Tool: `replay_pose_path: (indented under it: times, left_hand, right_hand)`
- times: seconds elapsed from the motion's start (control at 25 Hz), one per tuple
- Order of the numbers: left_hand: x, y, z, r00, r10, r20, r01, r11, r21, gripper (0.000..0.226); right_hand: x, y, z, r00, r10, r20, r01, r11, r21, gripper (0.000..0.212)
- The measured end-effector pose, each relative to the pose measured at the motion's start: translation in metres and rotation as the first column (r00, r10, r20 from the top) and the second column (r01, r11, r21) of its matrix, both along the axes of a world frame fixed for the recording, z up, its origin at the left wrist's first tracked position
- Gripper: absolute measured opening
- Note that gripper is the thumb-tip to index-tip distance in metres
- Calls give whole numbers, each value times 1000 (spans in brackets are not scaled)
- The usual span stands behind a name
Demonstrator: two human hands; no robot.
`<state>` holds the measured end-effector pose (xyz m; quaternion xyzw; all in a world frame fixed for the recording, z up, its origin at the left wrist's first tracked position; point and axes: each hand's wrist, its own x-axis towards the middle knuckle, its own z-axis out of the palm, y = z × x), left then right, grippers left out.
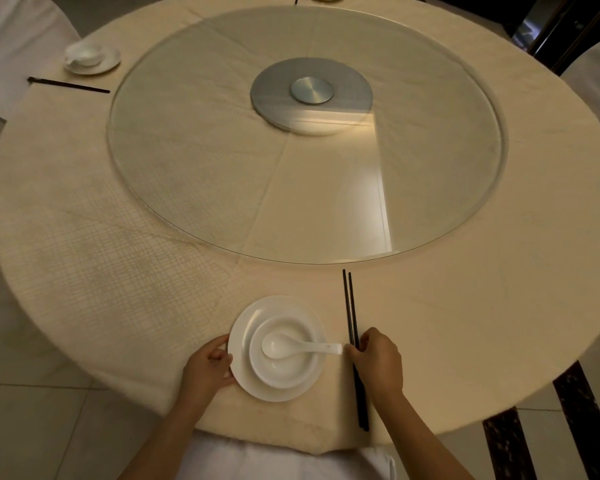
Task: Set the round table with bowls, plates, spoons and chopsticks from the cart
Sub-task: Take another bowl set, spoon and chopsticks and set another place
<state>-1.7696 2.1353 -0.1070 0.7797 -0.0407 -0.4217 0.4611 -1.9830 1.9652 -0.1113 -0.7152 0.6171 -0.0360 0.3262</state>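
At the near edge of the round counter (499, 306), right in front of the person, one place setting is being squared up. A white plate (243, 358) lies on the cream cloth with a bowl (291, 372) sitting on it, and a white spoon (293, 347) rests in the bowl with its handle poking out to the right. The left hand (207, 370) has its fingers closed on the plate's left rim, thumb on top. The right hand (378, 363) is pinched on a pair of black chopsticks (350, 313) that lie just beside the plate, pointing from the counter's edge toward the glass turntable (222, 150); the spoon handle almost meets those fingers.

This looks like the tidying step for this seat: everything it needs is already down, and the hands seem to be nudging pieces into line. Across the counter at the far left another setting (90, 58) with its own chopsticks (68, 85) is laid, and a bit of a third shows at the very top. The long stretch of cloth to the right is bare.

The next move, I'd guess, calls for letting go gently so the chopsticks stay side by side, then going to the cart, which is out of sight, for another set.
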Motion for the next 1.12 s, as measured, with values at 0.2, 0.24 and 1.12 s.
replay_pose_path:
  times: [0.2,0.24,1.12]
  left_hand:
    - [-3,0,1,1000,23,-1,-23,1000,-21,40]
    - [-3,0,1,1000,18,7,-17,1000,-24,41]
    - [-9,4,2,994,50,-100,-57,996,-63,42]
  right_hand:
    - [10,6,-2,999,-37,9,37,999,-11,13]
    - [11,7,-2,999,-45,12,45,999,-14,12]
    - [-12,27,4,984,-118,131,119,993,8,16]
